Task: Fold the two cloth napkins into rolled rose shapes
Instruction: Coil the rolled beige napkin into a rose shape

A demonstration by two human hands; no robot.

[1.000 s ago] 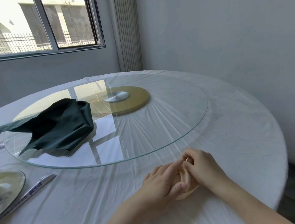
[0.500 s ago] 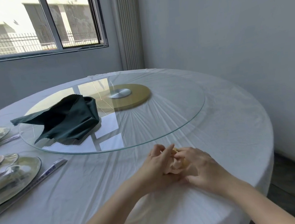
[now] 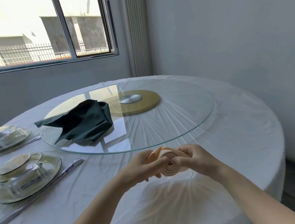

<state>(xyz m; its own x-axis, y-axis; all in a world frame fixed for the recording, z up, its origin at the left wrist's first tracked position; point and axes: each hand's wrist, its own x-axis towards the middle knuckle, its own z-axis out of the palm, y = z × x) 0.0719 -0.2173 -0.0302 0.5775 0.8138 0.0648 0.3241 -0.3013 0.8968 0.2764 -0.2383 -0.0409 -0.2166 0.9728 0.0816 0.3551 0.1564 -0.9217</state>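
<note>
While both hands close on the peach napkin (image 3: 168, 170), the roll is held between them just in front of the near rim of the glass turntable (image 3: 197, 125), low over the white-clothed desk (image 3: 244, 148); whether it touches the cloth cannot be told. Left hand (image 3: 144, 165): fingers curled round the left side of the roll, thumb laid across its upper front. Right hand (image 3: 195, 158): fingers and thumb curled in, pinching the right side. The rolled end faces the camera and shows a tight spiral of layers; a loose flap of the same cloth stands up behind the left thumb.

Step in hand, as judged: the first napkin is rolled and the hands are securing or shaping the coil, so the first rose is near its finish but not complete. The dark green napkin (image 3: 83, 124) lies crumpled and unfolded on the left part of the turntable, well apart from both hands; the second rose is not begun, which puts the task at somewhat under half.

Next move, as judged: the loose tail needs tucking into the outer layer, or the free corners turning down as leaves, while one hand grips the coil firmly enough that the spiral does not spring open. The roll also needs a flat base to stand upright on the desk. Risk: soft cloth slackens once the pinch eases. At left, plates (image 3: 54, 173) carrying glass bowls, with wrapped chopsticks (image 3: 71, 167) beside them, sit apart from the hands.
</note>
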